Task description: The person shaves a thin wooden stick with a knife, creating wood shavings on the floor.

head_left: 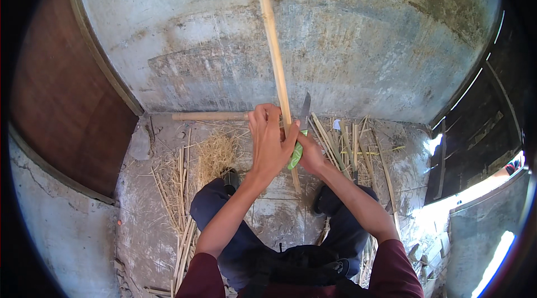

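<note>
A long pale bamboo strip [274, 46] stands slanted in front of me, running from the top of the view down between my knees. My left hand [269, 140] is closed round its lower part, with the thumb lying across the strip toward the knife. In my right hand [311, 155] is a knife [305, 108] with a green patterned handle. Its dark blade points up and away, just right of the strip. The two hands are close together, and the fingers partly hide where the knife and the strip meet.
Curly shavings [218, 155] lie on the floor at left, beside thin split sticks [182, 186]. More bamboo strips [347, 147] are spread at right. A round bamboo pole [210, 116] rests along the stained wall [196, 46]. A brown door [67, 80] is at left.
</note>
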The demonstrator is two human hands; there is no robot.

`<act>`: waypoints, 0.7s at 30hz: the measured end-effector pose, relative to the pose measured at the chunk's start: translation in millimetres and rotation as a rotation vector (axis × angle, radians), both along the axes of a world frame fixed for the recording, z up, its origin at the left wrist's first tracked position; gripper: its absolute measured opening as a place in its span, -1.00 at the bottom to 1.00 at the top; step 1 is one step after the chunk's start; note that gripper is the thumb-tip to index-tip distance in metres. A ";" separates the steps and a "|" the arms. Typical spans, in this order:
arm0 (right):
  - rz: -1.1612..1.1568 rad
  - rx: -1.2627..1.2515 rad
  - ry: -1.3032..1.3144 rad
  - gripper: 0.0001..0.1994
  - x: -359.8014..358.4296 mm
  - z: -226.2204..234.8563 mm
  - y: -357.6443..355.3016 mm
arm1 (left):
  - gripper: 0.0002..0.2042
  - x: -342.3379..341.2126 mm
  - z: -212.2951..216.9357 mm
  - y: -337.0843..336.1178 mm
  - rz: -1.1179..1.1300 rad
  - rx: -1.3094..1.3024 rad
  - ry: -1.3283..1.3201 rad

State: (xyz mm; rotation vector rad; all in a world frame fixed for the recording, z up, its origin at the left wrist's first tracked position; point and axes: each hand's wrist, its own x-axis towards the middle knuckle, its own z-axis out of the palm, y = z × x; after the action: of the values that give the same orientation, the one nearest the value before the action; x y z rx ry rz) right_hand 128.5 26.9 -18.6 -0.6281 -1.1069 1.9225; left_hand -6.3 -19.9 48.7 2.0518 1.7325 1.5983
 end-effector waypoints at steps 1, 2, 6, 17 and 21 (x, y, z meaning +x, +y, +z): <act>0.002 0.001 0.000 -0.53 -0.9 1.7 1.5 | -0.56 -2.5 -2.3 0.3 0.002 0.001 0.000; -0.009 0.033 -0.031 -0.52 -0.1 3.8 3.6 | -0.66 -4.4 -2.9 -1.5 0.019 0.036 0.042; -0.100 0.133 -0.065 -0.52 23.7 6.8 34.6 | -0.82 -12.9 -5.2 -2.2 -0.157 -0.101 -0.206; -0.603 0.781 -0.681 -0.75 66.9 44.5 41.8 | -0.85 -38.3 -49.9 -4.6 -0.049 -0.140 -0.119; -0.655 1.091 -0.736 -0.86 53.5 36.6 32.2 | -0.82 -24.8 -57.7 -20.3 -0.083 -0.209 -0.135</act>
State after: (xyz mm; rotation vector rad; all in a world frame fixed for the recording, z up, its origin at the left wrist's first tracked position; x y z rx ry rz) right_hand 182.0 59.1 18.0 -0.8918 -1.8497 0.3420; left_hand -31.1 -40.2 -9.0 1.8500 1.6665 1.4292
